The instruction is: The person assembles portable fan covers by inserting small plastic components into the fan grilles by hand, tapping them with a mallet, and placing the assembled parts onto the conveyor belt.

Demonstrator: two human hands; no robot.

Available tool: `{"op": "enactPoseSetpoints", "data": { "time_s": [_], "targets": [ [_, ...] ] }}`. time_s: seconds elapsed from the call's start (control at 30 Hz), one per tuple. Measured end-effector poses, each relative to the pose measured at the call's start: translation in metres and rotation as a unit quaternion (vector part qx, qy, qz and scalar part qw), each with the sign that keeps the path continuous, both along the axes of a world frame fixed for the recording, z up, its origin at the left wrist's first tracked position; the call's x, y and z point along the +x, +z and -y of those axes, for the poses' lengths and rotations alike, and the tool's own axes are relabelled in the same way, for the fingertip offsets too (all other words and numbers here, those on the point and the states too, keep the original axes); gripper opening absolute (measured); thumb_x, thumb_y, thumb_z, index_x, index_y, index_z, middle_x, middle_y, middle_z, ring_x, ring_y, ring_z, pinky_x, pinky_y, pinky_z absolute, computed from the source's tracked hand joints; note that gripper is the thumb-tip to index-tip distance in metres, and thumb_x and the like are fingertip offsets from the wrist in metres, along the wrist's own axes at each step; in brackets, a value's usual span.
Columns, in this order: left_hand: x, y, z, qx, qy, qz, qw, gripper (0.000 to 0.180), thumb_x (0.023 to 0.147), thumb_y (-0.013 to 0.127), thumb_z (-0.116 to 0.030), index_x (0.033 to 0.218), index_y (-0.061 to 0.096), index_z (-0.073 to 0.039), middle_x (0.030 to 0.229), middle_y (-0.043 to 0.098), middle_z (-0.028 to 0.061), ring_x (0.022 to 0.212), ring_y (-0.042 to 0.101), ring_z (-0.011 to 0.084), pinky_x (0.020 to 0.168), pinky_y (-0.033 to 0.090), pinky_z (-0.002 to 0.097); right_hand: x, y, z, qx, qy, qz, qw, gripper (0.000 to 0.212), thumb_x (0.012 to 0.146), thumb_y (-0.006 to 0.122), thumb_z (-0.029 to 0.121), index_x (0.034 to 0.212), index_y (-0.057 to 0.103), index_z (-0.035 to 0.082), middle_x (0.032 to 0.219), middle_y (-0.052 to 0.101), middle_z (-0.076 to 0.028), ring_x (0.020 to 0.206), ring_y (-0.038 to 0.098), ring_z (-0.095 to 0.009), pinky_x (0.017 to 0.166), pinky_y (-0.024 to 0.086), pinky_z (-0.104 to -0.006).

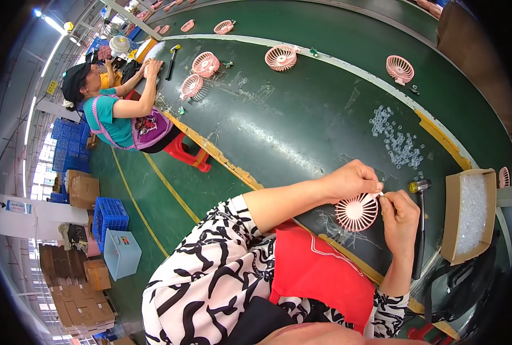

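A round pink slotted fan cover (356, 213) lies at the near edge of the green-topped bench, beneath my hands. My left hand (355, 181) is closed, thumb and fingertips pinching at the short neck on the cover's upper right rim. From the other side my right hand (402, 214) is closed at the same neck, its fingertips almost meeting the left ones. Any small part between the fingertips is too small to make out. Just right of my right hand lies a hammer (420, 187) with a yellow-ended head and a black handle.
Small clear plastic pieces (402, 146) are scattered beyond my hands. A cardboard box (452, 215) of clear pieces stands at the right. More pink fan covers (280, 58) lie farther along the bench and on the green conveyor (348, 29). A co-worker (115, 112) sits at the left.
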State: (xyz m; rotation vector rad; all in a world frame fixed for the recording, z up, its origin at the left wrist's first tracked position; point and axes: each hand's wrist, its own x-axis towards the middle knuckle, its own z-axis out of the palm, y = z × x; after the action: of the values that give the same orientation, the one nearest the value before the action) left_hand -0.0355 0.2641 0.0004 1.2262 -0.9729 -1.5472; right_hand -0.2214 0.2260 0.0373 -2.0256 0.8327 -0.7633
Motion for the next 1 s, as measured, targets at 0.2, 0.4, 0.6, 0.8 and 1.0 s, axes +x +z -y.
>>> {"op": "enactPoseSetpoints", "data": {
  "time_s": [0.2, 0.4, 0.6, 0.8, 1.0],
  "targets": [
    [0.0, 0.007, 0.036, 0.045, -0.017, 0.183, 0.982, 0.021, 0.083, 0.072, -0.02, 0.076, 0.074, 0.0, 0.068, 0.069, 0.0072, 0.062, 0.06, 0.0114, 0.059, 0.049, 0.0302, -0.037, -0.007, 0.015, -0.21, -0.156, -0.189, 0.946, 0.026, 0.087, 0.068, 0.012, 0.109, 0.063, -0.001, 0.099, 0.061, -0.016, 0.093, 0.057, -0.034, 0.078, 0.048, -0.0432],
    [0.002, 0.012, 0.048, -0.038, -0.079, 0.377, 0.922, 0.025, 0.079, 0.075, -0.024, 0.075, 0.072, 0.001, 0.071, 0.069, 0.0172, 0.066, 0.067, 0.0267, 0.064, 0.053, 0.0379, -0.067, -0.03, 0.014, -0.221, -0.193, -0.318, 0.901, 0.024, 0.088, 0.065, 0.013, 0.107, 0.061, -0.002, 0.098, 0.057, -0.016, 0.093, 0.057, -0.037, 0.078, 0.048, -0.0469],
    [0.001, -0.008, 0.0, -0.294, 0.094, 0.483, 0.82, 0.068, 0.072, 0.082, -0.036, 0.123, 0.055, 0.0, 0.125, 0.056, 0.0203, 0.117, 0.052, 0.0397, 0.099, 0.042, 0.0461, -0.07, -0.033, 0.018, -0.123, -0.177, -0.21, 0.953, 0.014, 0.086, 0.061, 0.005, 0.098, 0.059, -0.001, 0.094, 0.057, -0.02, 0.087, 0.058, -0.04, 0.074, 0.047, -0.0456],
    [0.006, -0.002, -0.037, -0.214, 0.084, 0.517, 0.824, 0.1, 0.062, 0.089, -0.034, 0.138, 0.037, 0.006, 0.131, 0.051, 0.0217, 0.124, 0.044, 0.0396, 0.105, 0.033, 0.0482, -0.027, 0.004, -0.005, -0.049, -0.136, -0.073, 0.987, 0.023, 0.087, 0.067, 0.007, 0.107, 0.056, 0.001, 0.085, 0.065, -0.02, 0.077, 0.065, -0.039, 0.064, 0.05, -0.0434],
    [-0.005, -0.005, -0.034, -0.21, 0.076, 0.504, 0.834, 0.11, 0.064, 0.089, -0.032, 0.145, 0.025, 0.006, 0.133, 0.051, 0.0193, 0.125, 0.044, 0.0369, 0.106, 0.032, 0.0469, -0.009, -0.023, -0.008, -0.215, -0.098, -0.145, 0.961, 0.025, 0.086, 0.067, 0.009, 0.107, 0.058, 0.001, 0.081, 0.062, -0.016, 0.066, 0.063, -0.036, 0.059, 0.051, -0.0438]
  ]
}}
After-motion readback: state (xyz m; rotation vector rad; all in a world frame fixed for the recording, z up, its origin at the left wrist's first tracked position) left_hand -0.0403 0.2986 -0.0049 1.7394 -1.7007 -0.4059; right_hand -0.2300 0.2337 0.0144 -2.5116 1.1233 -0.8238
